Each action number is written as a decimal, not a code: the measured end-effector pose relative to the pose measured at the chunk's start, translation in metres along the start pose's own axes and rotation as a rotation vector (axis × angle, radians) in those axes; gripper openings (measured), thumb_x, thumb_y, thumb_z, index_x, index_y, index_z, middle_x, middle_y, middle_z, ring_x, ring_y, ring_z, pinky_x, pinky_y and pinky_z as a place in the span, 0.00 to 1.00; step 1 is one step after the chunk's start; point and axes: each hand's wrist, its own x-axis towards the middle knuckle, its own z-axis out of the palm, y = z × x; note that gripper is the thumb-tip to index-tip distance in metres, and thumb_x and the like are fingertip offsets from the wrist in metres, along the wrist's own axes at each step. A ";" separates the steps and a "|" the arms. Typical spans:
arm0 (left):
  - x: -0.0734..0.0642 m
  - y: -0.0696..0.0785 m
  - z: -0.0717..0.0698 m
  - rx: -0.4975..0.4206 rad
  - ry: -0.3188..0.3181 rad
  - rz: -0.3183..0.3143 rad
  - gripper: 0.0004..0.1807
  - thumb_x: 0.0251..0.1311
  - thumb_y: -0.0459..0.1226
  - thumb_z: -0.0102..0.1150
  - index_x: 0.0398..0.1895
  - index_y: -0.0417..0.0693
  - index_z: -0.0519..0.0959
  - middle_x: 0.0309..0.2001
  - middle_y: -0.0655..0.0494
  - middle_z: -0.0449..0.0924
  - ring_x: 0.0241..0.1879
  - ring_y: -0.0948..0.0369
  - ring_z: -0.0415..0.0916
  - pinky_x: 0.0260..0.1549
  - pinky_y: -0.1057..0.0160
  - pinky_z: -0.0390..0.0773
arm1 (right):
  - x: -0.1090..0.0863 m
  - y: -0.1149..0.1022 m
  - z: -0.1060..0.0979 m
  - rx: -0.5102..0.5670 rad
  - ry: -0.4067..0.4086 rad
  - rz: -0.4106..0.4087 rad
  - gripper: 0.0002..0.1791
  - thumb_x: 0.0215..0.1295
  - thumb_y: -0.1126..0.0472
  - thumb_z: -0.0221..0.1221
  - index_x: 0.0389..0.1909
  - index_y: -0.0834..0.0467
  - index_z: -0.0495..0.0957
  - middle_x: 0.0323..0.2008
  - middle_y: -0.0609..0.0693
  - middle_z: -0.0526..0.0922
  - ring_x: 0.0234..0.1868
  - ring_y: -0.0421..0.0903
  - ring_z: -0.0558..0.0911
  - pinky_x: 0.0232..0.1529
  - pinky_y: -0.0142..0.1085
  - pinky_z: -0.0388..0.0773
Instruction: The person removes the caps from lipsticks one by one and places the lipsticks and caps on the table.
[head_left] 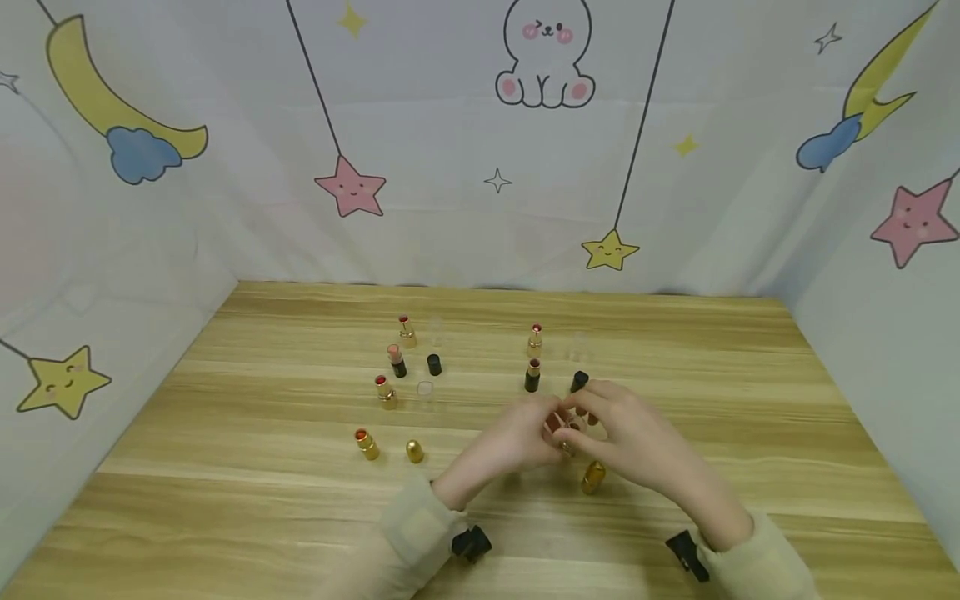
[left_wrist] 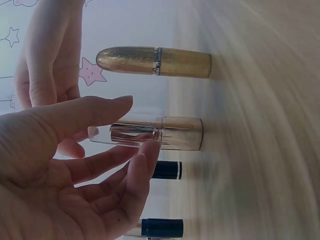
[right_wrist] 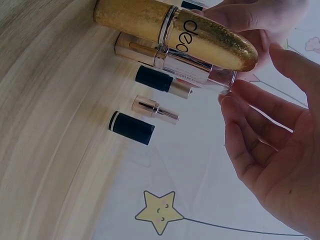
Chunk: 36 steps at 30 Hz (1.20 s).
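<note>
A lipstick with a clear cap point(left_wrist: 182, 134) stands upright on the table between both hands. My left hand point(head_left: 522, 432) is around it; in the left wrist view its thumb lies apart from the cap and a fingertip overlaps the middle of the tube. Fingertips of my right hand point(head_left: 628, 436) are right at the cap's top, with the thumb spread away in the right wrist view. Close by stands a gold bullet-shaped lipstick point(right_wrist: 135, 20), its cap on. Beyond are a black-based lipstick point(head_left: 532, 377) and a black cap point(head_left: 580, 382).
An uncapped gold lipstick point(head_left: 535, 342) and a clear cap point(head_left: 577, 345) stand farther back. Leftward is a column of uncapped lipsticks point(head_left: 386, 393), with a black cap point(head_left: 434, 364), a gold cap point(head_left: 414, 451) and clear caps point(head_left: 425, 393) beside them. A printed curtain point(head_left: 450, 242) hangs behind the wooden table point(head_left: 262, 517).
</note>
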 end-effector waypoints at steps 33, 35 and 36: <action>0.017 -0.012 0.013 0.012 -0.044 -0.067 0.16 0.45 0.34 0.72 0.41 0.50 0.84 0.30 0.60 0.83 0.35 0.67 0.73 0.36 0.71 0.71 | 0.002 0.005 0.010 0.011 -0.036 -0.001 0.11 0.54 0.61 0.69 0.39 0.54 0.82 0.36 0.44 0.82 0.33 0.37 0.80 0.31 0.27 0.76; 0.017 -0.012 0.013 0.009 -0.042 -0.068 0.17 0.45 0.34 0.72 0.43 0.50 0.84 0.31 0.60 0.82 0.35 0.67 0.73 0.36 0.70 0.71 | 0.002 0.005 0.010 0.015 -0.032 -0.005 0.11 0.54 0.61 0.69 0.39 0.54 0.82 0.36 0.44 0.82 0.33 0.37 0.80 0.31 0.27 0.76; 0.017 -0.012 0.013 0.010 -0.041 -0.070 0.18 0.45 0.34 0.72 0.43 0.50 0.84 0.31 0.60 0.82 0.34 0.67 0.72 0.36 0.71 0.71 | 0.002 0.005 0.010 0.019 -0.030 -0.006 0.11 0.54 0.62 0.69 0.39 0.54 0.82 0.36 0.44 0.82 0.33 0.37 0.80 0.31 0.27 0.76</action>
